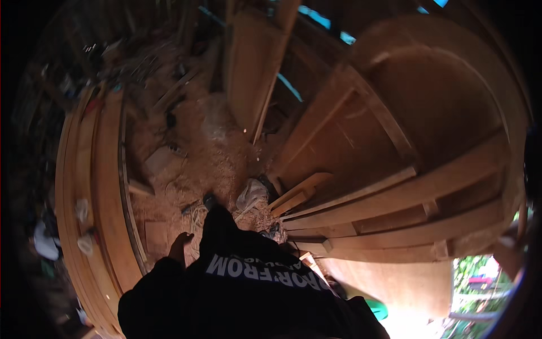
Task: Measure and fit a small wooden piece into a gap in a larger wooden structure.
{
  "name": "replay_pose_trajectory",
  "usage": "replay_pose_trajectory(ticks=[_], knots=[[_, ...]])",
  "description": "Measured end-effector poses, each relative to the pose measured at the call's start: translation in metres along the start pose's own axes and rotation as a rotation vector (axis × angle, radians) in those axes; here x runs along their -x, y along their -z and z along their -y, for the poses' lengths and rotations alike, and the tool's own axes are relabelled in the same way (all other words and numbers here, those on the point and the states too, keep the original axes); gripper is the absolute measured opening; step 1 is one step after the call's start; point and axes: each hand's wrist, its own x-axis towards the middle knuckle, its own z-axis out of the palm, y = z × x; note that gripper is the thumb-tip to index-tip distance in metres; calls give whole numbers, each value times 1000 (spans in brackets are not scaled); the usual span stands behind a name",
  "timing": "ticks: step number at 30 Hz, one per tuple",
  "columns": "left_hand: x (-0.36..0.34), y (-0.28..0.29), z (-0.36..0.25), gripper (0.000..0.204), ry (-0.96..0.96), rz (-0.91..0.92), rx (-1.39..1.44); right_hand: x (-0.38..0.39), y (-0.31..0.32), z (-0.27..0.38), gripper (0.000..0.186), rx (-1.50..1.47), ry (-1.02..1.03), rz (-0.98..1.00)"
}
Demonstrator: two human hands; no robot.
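Planks [111,186] lie left of the left hand [180,247], its openness and hold unclear; right hand unseen.

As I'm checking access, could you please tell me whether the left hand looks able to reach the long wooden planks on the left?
Probably yes: the left hand appears near the long wooden planks, and nothing visible blocks the way.

White lettering across our chest!
We've got bold white capitals running over the black long-sleeved top [243,308], sloping down toward the right, and there, just beyond them, a smaller white line [278,264], partly lost in the folds, too broken for us to make out whole.
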Motion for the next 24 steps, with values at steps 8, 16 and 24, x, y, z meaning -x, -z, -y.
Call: replay_pose_trajectory(ticks=[8,16,24], knots=[[23,-34,91,51,-257,331,-108,-19,-5,167,39,12,159,-70],[-139,39,18,86,40,94,52,-80,-73,299,37,316,551,-128],[-208,172,-41,56,-201,-176,265,-35,-160,398,37,523,812,-153]])
